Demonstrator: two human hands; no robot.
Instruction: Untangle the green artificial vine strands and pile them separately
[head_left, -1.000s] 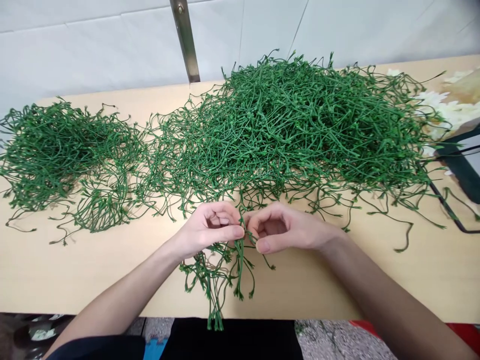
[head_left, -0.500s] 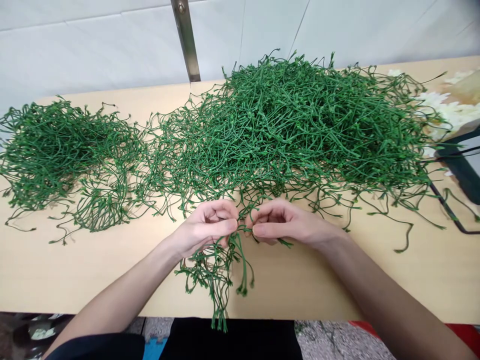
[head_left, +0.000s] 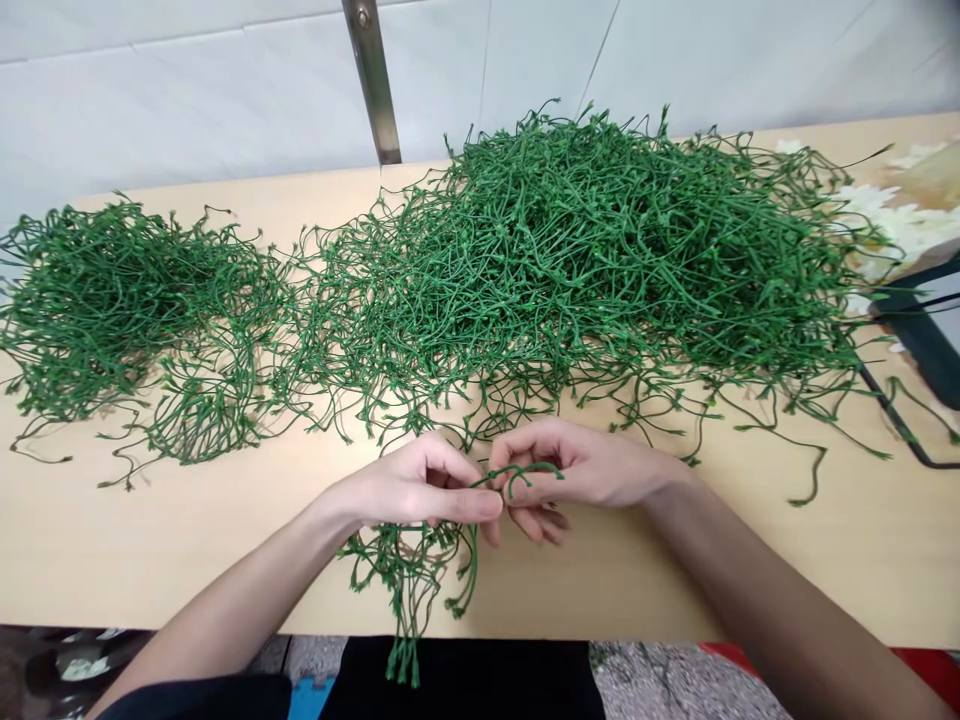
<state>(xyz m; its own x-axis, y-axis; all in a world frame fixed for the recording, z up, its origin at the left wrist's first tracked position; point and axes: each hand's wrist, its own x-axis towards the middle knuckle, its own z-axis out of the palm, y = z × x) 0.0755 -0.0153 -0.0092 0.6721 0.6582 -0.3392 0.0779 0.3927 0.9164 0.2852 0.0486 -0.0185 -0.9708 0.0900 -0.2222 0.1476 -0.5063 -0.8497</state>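
At the middle front of the table, my left hand (head_left: 431, 485) is closed on thin green stems, and a bunch of them (head_left: 405, 580) hangs below it over the table's front edge. Just to its right, my right hand (head_left: 559, 470) pinches a short green stem (head_left: 529, 470) between thumb and forefinger, its lower fingers curled loosely. The two thumbs nearly meet. Behind both hands lies a large heap of green stems (head_left: 600, 240). A smaller heap (head_left: 112, 290) sits at the left.
The stems lie on a light wooden table (head_left: 262, 540). White flowers (head_left: 900, 225) and a dark-framed object (head_left: 922, 330) are at the right edge. A metal strip (head_left: 371, 80) runs down the tiled wall behind. Loose stems stray around the right front of the large heap.
Both hands have moved slightly toward the table's front edge. The hanging bunch has shifted left and lower. A stem now shows across my right fingertips.
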